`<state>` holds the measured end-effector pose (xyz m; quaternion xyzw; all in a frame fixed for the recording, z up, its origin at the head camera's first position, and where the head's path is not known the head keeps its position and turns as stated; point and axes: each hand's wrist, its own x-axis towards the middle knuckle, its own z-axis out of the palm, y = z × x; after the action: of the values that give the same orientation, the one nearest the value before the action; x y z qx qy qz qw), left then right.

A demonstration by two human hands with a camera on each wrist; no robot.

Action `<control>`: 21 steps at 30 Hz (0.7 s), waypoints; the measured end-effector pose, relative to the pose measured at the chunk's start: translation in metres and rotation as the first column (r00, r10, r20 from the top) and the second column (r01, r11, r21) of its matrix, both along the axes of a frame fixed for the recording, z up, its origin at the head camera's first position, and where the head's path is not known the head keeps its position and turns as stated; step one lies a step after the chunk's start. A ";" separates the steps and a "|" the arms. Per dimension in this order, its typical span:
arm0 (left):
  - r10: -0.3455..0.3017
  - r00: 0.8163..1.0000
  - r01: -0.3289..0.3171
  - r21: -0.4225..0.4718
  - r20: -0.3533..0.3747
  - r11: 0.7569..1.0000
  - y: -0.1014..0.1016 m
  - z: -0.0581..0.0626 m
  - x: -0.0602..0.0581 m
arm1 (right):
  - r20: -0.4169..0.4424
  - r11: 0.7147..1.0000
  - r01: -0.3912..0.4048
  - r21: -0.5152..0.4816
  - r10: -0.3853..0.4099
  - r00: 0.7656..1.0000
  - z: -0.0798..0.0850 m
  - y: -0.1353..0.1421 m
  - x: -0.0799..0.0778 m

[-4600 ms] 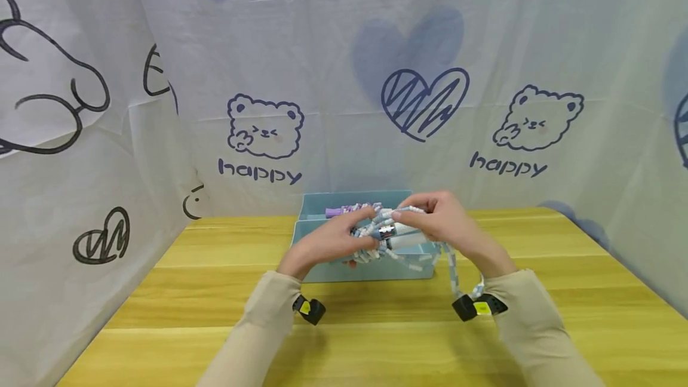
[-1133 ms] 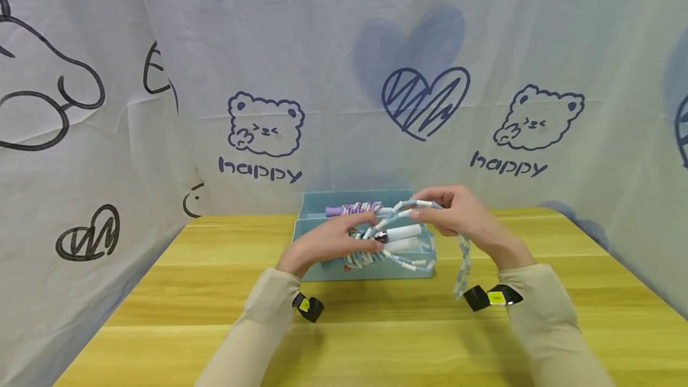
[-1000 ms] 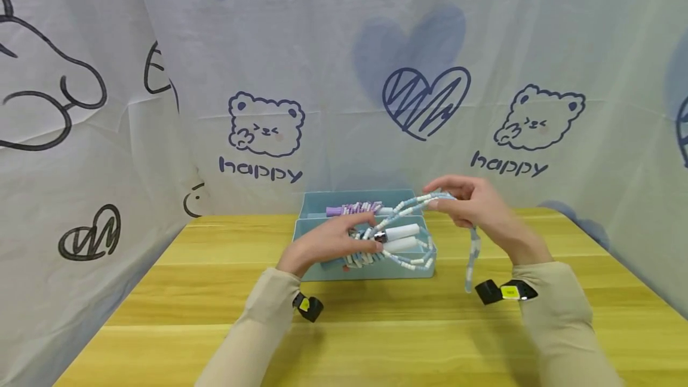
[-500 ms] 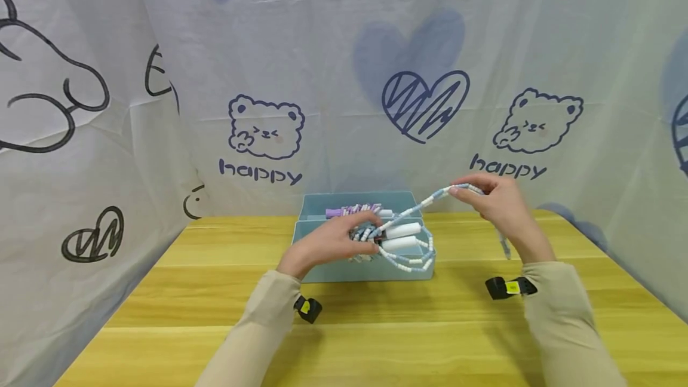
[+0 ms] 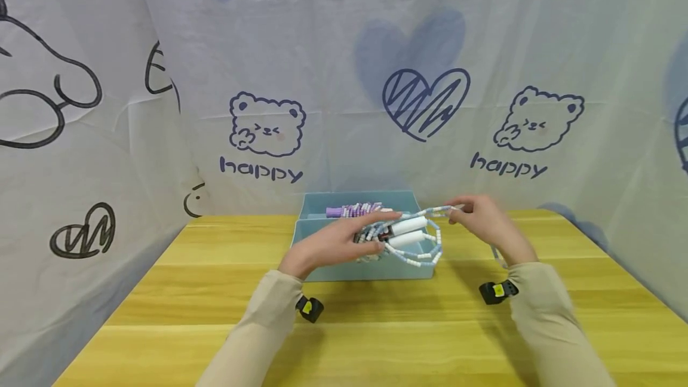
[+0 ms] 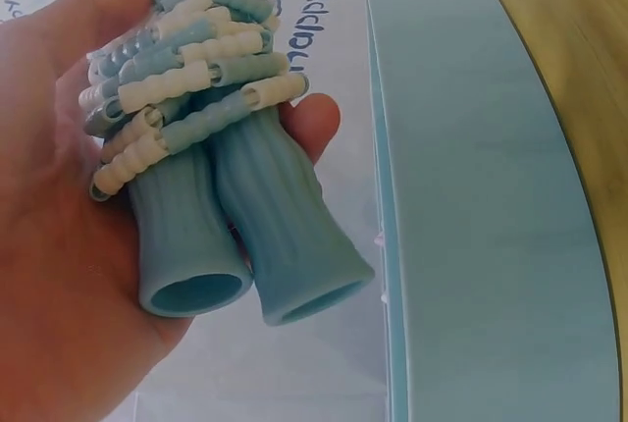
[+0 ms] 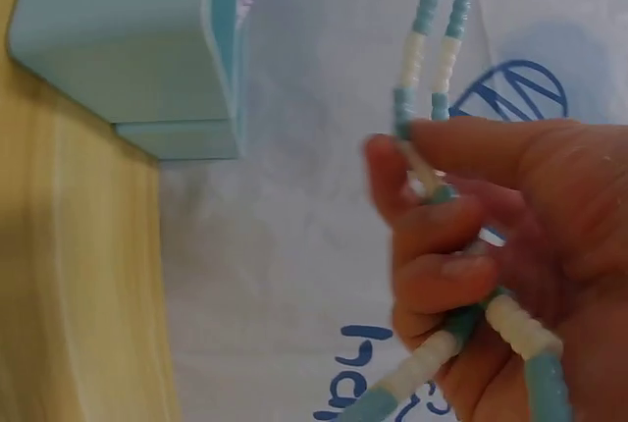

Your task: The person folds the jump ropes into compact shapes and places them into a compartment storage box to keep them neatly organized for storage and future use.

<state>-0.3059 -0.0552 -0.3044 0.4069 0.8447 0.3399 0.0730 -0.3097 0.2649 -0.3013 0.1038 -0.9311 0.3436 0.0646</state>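
Note:
My left hand grips a blue-and-white beaded jump rope by its two handles, held side by side. The left wrist view shows the flared blue handle ends, with several turns of beaded cord wrapped around them. White handle parts stick out to the right in the head view, and a loose loop hangs around them. My right hand pinches two strands of the cord between thumb and index finger. The other fingers curl over the cord, and its remaining length hangs below this hand.
Behind and below my hands stands a light blue two-compartment box on the wooden table. A purple-and-white beaded jump rope lies in its rear compartment. A patterned cloth hangs close behind the box.
My right hand drew the cord away to the right from the bundle, then came down and back slightly left. The left hand stays nearly in place, still gripping the handles.

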 end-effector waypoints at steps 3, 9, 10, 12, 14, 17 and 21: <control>-0.003 1.000 0.003 0.001 0.007 1.000 0.000 0.000 0.000 | 0.032 0.996 -0.060 0.070 0.058 0.998 -0.006 -0.004 -0.003; 0.059 0.998 -0.059 0.029 -0.001 0.998 -0.001 -0.001 -0.003 | 0.109 0.984 -0.155 0.090 0.145 0.983 -0.014 -0.014 -0.004; 0.077 0.997 -0.077 0.040 -0.007 0.996 -0.001 -0.001 -0.004 | 0.126 0.980 -0.175 0.091 0.163 0.979 -0.014 -0.016 -0.004; 0.113 0.994 -0.112 0.063 -0.010 0.992 -0.002 0.000 -0.006 | 0.158 0.971 -0.217 0.103 0.199 0.967 -0.015 -0.022 -0.003; 0.150 0.989 -0.150 0.076 -0.005 0.986 -0.003 0.001 -0.007 | 0.183 0.957 -0.260 0.126 0.235 0.955 -0.015 -0.028 -0.002; 0.206 0.978 -0.203 0.058 -0.045 0.977 -0.005 0.002 -0.009 | 0.211 0.937 -0.312 0.157 0.276 0.938 -0.012 -0.037 0.001; 0.280 0.936 -0.294 -0.039 -0.216 0.955 -0.005 0.001 -0.013 | 0.242 0.907 -0.376 0.189 0.328 0.913 0.001 -0.050 0.009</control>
<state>-0.3188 -0.0601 -0.3034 0.3097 0.9095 0.2725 -0.0519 -0.3003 0.2144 -0.3000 0.2420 -0.9321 0.2475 -0.1072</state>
